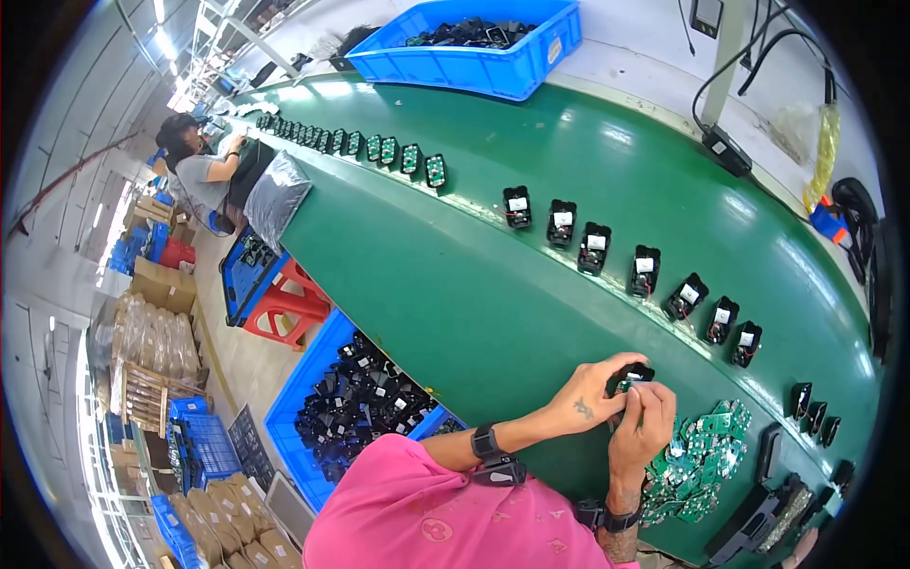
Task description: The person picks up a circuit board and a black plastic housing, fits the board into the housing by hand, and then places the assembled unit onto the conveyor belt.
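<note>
Both hands, left hand (590, 396) and right hand (643, 429), pinch 1 small black plastic housing (633, 375); 7 finished housings (645, 270) line the green conveyor belt (493, 284), a heap of green circuit boards (697, 465) remains.

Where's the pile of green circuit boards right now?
In the head view the pile of green circuit boards lies on the green belt at lower right, just right of the right hand, which meets the left hand on a small black housing.

Open belt (493, 313) left; boards (697, 465) prob. right
</note>
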Demonstrator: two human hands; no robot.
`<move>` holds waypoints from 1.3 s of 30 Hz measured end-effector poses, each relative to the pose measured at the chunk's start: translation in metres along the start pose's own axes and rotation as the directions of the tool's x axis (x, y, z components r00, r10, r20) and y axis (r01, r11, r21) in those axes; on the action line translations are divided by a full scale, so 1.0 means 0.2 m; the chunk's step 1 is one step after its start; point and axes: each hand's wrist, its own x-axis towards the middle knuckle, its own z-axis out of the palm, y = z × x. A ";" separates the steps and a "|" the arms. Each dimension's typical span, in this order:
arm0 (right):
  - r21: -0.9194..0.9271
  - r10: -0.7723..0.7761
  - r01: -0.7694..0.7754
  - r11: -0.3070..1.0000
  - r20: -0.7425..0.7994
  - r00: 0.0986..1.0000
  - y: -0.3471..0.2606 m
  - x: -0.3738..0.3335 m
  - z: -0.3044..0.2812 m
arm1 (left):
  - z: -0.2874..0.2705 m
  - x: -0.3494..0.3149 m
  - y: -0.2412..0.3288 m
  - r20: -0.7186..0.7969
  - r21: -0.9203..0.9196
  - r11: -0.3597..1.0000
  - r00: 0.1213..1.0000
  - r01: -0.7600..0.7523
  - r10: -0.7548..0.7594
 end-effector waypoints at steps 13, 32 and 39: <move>0.450 0.323 -0.428 0.784 0.293 0.900 -0.01 0.03 -0.05 | -0.02 -0.01 0.06 0.092 -0.111 0.987 0.990 0.118 -0.108; 0.229 0.143 -0.196 0.953 0.229 0.963 -0.07 0.15 -0.17 | 0.02 -0.02 0.15 -0.189 -0.242 0.966 0.981 -0.089 0.043; 0.352 0.068 -0.246 0.903 0.448 0.892 -0.01 0.22 -0.27 | -0.04 -0.03 0.18 -0.074 0.054 0.958 0.955 -0.282 0.286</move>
